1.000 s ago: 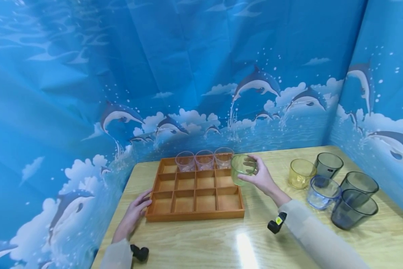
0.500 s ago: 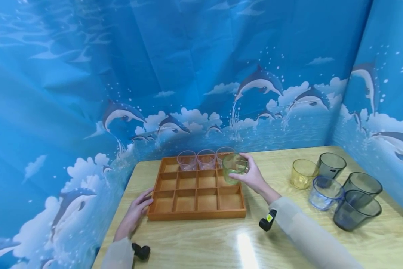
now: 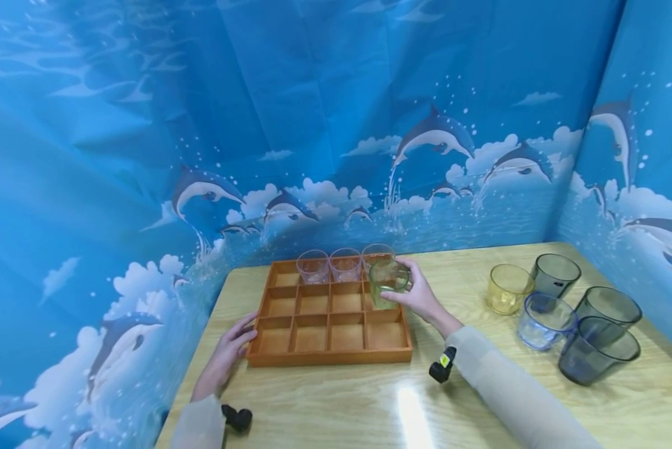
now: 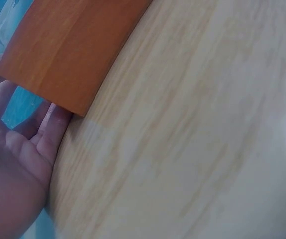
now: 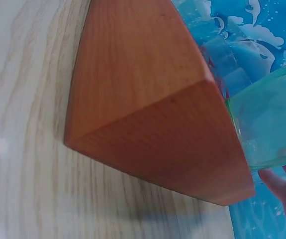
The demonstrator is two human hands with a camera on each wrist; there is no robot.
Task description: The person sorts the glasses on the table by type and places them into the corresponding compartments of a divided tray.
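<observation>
Since first frame, green cup point(image 3: 385, 288) in right grip point(image 3: 421, 297) has moved left, from right edge of tray point(image 3: 330, 358) to over its right column, middle row.

Head view: cup see-through, roughly upright; I see right grip grasping its right side. Can't tell if base touches tray. Left grip point(image 3: 227, 350) unclenched, against tray's left side.

Left wrist view: left grip partly behind tray.

Right wrist view: cup cut off.

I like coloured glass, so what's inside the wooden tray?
Three clear pinkish glasses stand in its back row. The green glass in the right hand partly covers the rightmost, hiding its base.
</observation>
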